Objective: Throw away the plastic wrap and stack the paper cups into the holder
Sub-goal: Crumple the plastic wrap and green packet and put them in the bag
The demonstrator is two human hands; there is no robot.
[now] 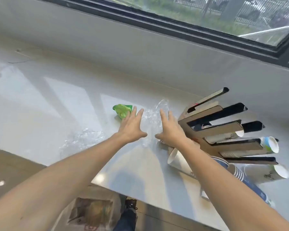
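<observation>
Clear plastic wrap (pixel 153 116) lies crumpled on the white counter (pixel 57 100), just left of the cup holder (pixel 223 130), with more clear film (pixel 83 139) further left of it. Both hands hover over the wrap, the left hand (pixel 132 125) and right hand (pixel 171 129) spread flat with fingers wide, gripping nothing. A green wrapper (pixel 123 110) sits at the left fingertips. The holder already carries some cups (pixel 269 145) in its slots; loose cups (pixel 178 160) lie beside and below it. The job looks barely begun: wrap undiscarded, most cups unstacked. A lined bin (pixel 92 212) waits on the floor below the counter.
</observation>
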